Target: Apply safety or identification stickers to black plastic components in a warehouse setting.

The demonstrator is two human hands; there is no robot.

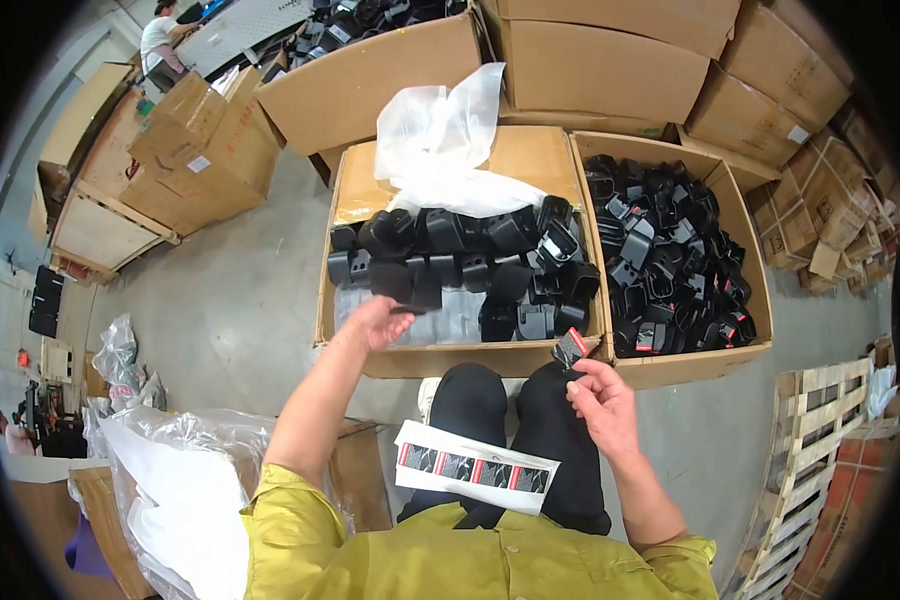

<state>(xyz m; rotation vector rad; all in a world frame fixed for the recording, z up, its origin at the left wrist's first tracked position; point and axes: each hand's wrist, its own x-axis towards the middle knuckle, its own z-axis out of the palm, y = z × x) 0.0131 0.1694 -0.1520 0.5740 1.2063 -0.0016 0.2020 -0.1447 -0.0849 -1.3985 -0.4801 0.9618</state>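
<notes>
My left hand [378, 323] is closed on the lower edge of a black plastic part [422, 290], just over the near side of an open carton [450, 360]. Rows of similar black parts [450, 230] fill that carton, with clear plastic wrapping [450, 320] near its front. Between the thumb and fingers of my right hand [604, 398] is a small black-and-red sticker [571, 347], above my knee. Across my lap lies a white backing sheet [410, 476] carrying several stickers of the same kind [493, 472].
A second carton [695, 368] of jumbled black parts, some bearing red labels, adjoins on the right. Larger cartons [595, 70] stand behind. White plastic film [440, 130] drapes over the far flap. A wooden pallet [805, 450] stands at right, plastic-wrapped goods [185, 470] at left. Another person [160, 45] works far off.
</notes>
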